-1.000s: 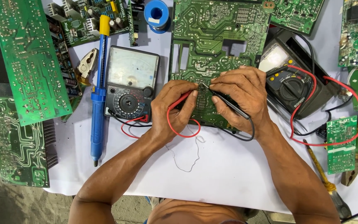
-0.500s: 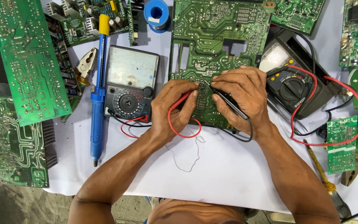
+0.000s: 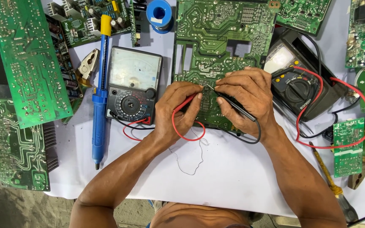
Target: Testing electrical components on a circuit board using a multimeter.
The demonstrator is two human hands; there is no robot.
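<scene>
A: State hand positions relative to the large green printed circuit board [image 3: 224, 46] lying solder-side up at the table's centre.

B: Both hands rest on the board's near edge. The left hand [image 3: 178, 112] has its fingers closed together on a slim red test probe [image 3: 189, 101]; the probe's red lead loops off the board's near edge. The right hand [image 3: 246, 99] has its fingers clamped on a slim black test probe [image 3: 237, 107], its thin tip angled toward the left hand. The two tips meet the board close together, between the hands.

A: Items to the left of the board?

B: Just beside it, a black analogue multimeter with a pale dial face [image 3: 132, 84]; red and black leads plug into its near end. Left of that lies a long blue desoldering pump with a yellow top [image 3: 99, 90]. Farther left, a long green circuit board [image 3: 30, 59] lies tilted.

A: To the right?

B: A black digital multimeter with a rotary dial [image 3: 296, 86], touching the board's right edge, with red and black leads curling around it. A small green circuit board [image 3: 348, 145] lies well right.

A: Beyond the far edge?

B: A blue spool of solder [image 3: 159, 14], just left of the board's far corner.
</scene>
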